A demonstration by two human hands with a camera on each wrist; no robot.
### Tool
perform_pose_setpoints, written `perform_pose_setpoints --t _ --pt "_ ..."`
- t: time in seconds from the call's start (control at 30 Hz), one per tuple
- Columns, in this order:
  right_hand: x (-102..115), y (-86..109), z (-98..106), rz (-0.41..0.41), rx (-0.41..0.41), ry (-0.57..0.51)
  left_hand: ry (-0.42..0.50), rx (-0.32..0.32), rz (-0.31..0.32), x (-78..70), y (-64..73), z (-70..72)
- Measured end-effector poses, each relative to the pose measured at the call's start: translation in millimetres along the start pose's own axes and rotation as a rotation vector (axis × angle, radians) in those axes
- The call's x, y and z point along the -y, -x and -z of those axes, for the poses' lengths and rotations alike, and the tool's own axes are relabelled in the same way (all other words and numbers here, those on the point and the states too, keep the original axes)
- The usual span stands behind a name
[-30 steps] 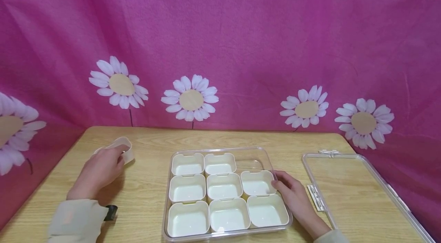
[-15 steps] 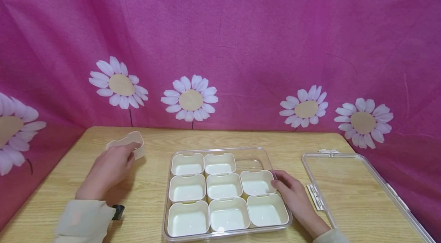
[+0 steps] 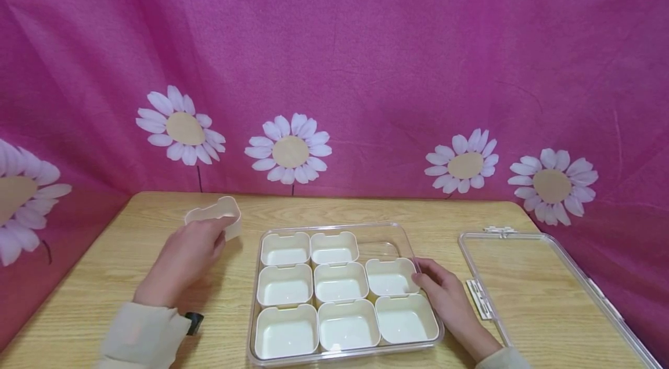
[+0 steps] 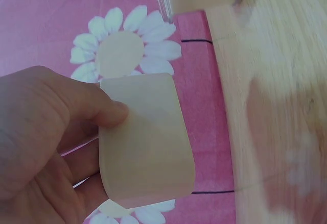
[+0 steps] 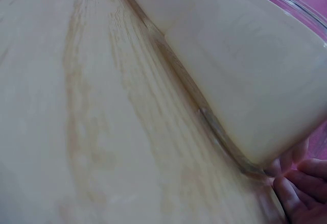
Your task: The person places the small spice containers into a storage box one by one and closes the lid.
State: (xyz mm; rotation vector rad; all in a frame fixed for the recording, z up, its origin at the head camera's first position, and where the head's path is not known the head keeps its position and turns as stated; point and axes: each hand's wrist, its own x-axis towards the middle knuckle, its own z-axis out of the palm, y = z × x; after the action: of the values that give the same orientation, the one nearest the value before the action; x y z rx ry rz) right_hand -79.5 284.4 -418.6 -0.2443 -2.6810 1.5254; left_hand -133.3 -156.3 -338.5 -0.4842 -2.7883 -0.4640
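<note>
My left hand (image 3: 185,255) grips a small cream plastic bin (image 3: 234,228) at the table's left, raised above the surface. The thumb lies on one wall of that bin (image 4: 145,142) in the left wrist view, with fingers on its far side. A clear storage box (image 3: 303,362) stands at centre, with rows of matching cream bins (image 3: 289,337) in it. Its back right space (image 3: 378,250) has no bin. At the box's right side, my right hand (image 3: 446,293) holds the wall; the right wrist view shows its fingers (image 5: 288,196) by a corner.
A clear lid (image 3: 473,255) with white clasps (image 3: 479,299) lies to the right of the box. The wooden table (image 3: 230,299) ends at a pink cloth (image 3: 366,67) printed with daisies, which hangs at the back and both sides.
My left hand has carried the cream bin to the right, nearer to the clear box. My right hand, the box and the lid have stayed in place.
</note>
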Motion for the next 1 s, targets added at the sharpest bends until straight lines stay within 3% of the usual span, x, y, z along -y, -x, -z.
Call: perform_pose_setpoints --t 0.37,1.0 --pt "-0.6 0.2 1.7 0.005 -0.004 0.010 -0.012 -0.067 -0.085 -17.5 -2.6 -4.9" --pt "1.8 -0.2 -1.3 0.004 -0.006 0.002 -0.008 -0.138 -0.214 -52.7 -8.9 -1.2"
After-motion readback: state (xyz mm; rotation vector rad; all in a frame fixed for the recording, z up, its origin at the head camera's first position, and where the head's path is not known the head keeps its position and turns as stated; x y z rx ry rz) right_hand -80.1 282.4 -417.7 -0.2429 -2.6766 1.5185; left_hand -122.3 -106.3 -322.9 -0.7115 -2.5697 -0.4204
